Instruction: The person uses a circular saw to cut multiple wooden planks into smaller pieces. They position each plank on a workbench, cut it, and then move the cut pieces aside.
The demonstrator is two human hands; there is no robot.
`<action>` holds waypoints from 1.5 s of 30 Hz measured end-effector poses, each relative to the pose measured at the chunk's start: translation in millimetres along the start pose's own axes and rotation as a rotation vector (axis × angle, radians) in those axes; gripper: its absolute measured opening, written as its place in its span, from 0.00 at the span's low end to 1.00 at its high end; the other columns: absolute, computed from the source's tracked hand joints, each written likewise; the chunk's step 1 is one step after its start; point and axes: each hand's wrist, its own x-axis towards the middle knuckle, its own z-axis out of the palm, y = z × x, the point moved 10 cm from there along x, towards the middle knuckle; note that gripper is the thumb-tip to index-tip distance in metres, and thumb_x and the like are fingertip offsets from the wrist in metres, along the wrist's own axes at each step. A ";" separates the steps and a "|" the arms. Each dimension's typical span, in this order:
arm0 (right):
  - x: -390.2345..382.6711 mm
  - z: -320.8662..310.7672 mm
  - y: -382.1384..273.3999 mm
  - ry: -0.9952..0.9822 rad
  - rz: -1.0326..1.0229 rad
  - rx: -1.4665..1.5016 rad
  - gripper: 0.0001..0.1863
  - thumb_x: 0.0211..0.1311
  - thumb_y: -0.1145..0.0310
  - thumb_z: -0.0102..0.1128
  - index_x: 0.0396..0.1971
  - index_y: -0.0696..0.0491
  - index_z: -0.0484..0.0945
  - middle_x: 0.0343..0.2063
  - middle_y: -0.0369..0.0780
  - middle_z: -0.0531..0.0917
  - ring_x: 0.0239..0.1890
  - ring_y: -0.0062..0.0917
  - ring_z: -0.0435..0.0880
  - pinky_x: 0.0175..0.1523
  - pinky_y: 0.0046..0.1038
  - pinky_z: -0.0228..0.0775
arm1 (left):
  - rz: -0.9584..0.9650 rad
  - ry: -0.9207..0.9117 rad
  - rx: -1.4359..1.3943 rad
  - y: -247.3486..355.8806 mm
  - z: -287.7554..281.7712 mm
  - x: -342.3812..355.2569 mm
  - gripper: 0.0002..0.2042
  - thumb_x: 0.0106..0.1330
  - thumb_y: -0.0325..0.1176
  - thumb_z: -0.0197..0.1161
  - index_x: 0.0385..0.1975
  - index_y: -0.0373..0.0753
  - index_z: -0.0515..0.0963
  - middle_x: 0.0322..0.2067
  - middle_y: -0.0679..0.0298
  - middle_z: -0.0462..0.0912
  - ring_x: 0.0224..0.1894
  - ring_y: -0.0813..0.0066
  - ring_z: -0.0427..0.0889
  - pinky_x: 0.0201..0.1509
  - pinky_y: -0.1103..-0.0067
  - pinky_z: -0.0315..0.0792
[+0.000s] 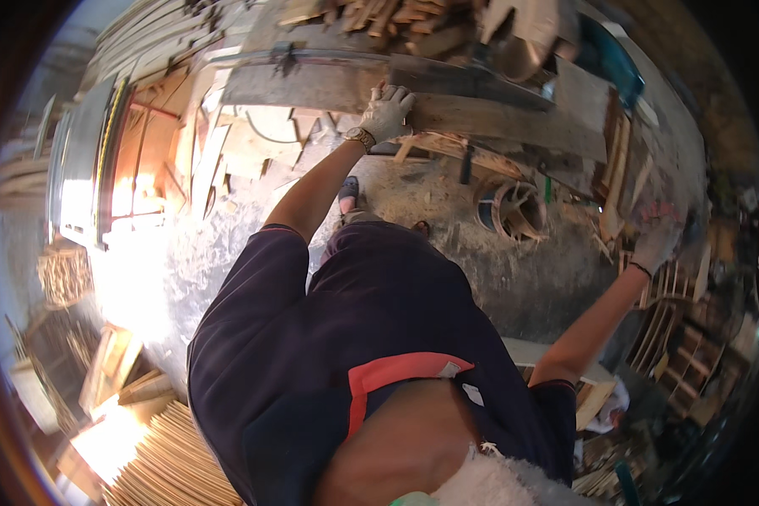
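Observation:
My left hand (386, 114), in a pale work glove with a watch at the wrist, rests on a long wooden plank (514, 122) at upper middle, fingers apart and slightly bent. A darker board (464, 78) lies just beyond it. My right hand (656, 234), also gloved with reddish fingertips, is out to the right beside a grey surface (683, 169) and upright timber offcuts (616, 169); its fingers are blurred, and I cannot make out whether it holds anything.
A round bin with scraps (514, 211) stands below the plank. Pale offcuts (261, 135) and leaning sheets (101, 160) are at left, bundled thin strips (156, 455) at lower left, stacked wood (396, 21) at the back and wooden crates (683, 363) at right. My sandalled foot (348, 192) is on the dusty floor.

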 end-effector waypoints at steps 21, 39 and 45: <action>-6.2 341.7 -116.8 -0.755 -0.229 -1.309 0.29 0.71 0.53 0.56 0.67 0.50 0.69 0.38 0.42 0.83 0.26 0.25 0.84 0.30 0.25 0.78 | -0.028 -0.191 0.175 -152.0 -30.0 6.2 0.49 0.49 0.61 0.75 0.72 0.49 0.65 0.72 0.56 0.66 0.79 0.50 0.54 0.79 0.44 0.40; -58.5 311.3 -87.4 -0.593 -0.096 -1.027 0.30 0.58 0.56 0.60 0.54 0.62 0.77 0.46 0.52 0.87 0.44 0.40 0.88 0.49 0.38 0.79 | -0.158 -0.408 0.257 -180.8 -24.4 -6.1 0.48 0.46 0.67 0.74 0.67 0.48 0.69 0.70 0.48 0.65 0.74 0.49 0.63 0.75 0.46 0.49; -76.2 283.7 -28.1 -0.549 0.042 -0.801 0.31 0.62 0.70 0.57 0.66 0.61 0.66 0.36 0.46 0.87 0.26 0.25 0.86 0.33 0.30 0.80 | -0.201 -0.469 0.345 -182.0 -14.9 -3.3 0.57 0.43 0.70 0.75 0.73 0.48 0.60 0.72 0.44 0.61 0.76 0.47 0.59 0.76 0.45 0.47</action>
